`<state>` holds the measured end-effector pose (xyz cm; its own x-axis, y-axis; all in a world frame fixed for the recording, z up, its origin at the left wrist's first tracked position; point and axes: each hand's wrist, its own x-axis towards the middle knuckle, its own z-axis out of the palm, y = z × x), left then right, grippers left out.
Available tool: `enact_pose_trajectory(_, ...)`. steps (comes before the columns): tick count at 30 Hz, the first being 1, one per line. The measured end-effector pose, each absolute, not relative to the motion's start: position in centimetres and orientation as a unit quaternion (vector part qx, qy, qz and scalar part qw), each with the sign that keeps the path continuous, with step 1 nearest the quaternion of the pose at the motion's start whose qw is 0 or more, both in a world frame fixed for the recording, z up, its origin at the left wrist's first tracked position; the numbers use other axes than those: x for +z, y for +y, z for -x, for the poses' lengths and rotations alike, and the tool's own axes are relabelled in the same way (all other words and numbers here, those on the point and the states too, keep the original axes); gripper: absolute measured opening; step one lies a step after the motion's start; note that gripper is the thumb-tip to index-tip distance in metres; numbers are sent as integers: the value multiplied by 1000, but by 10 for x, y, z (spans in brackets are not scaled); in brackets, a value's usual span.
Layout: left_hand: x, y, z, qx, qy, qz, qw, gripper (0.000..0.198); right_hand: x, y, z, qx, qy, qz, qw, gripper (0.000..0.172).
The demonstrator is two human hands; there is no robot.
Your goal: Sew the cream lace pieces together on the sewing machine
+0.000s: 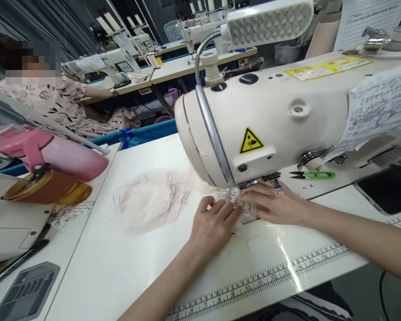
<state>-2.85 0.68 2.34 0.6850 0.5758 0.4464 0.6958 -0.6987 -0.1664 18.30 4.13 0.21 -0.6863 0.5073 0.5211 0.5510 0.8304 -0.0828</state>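
Note:
White lace fabric (224, 193) lies beneath the head of a cream sewing machine (270, 116). My left hand (215, 219) has its fingers curled down onto the near left side of the lace. On the other side, my right hand (276, 203) presses the lace beside the needle area, its fingertips partly hidden by the machine's metal parts. A pale pink piece of fabric (147, 198) lies crumpled on the white table (127, 272), left of my hands.
Green thread snips (316, 175) and a dark phone (390, 189) lie to the right. Pink bottle (73, 154) and amber container (50, 187) stand at left. A lamp (270, 24) overhangs the machine. A person in patterned clothing (63, 102) sits beyond.

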Motion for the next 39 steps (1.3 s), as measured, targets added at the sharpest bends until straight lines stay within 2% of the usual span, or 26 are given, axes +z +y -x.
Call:
enact_pose_trajectory(2,23,6,29,-193,-365,896,163,29,5,41,-182,-77,-923,263,271,20)
enact_pose_trajectory(5,20,6,30,-215,-376,890,139,32,9,40,-181,-111,-918,245,291,22)
enact_pose_trajectory(10,11,10,33,-152,-386,908,63,54,10,40,-180,-123,-918,247,286,23)
enact_pose_trajectory(12,9,11,35,-127,-385,913,49,58,10,40,-180,-124,-921,246,276,23)
enact_pose_trajectory(26,12,12,36,-130,-390,911,39,58,10,43,-176,-138,-912,239,303,23)
enact_pose_trajectory(39,12,10,30,-123,-404,905,49,51,-2,51,-180,-39,-929,230,286,21)
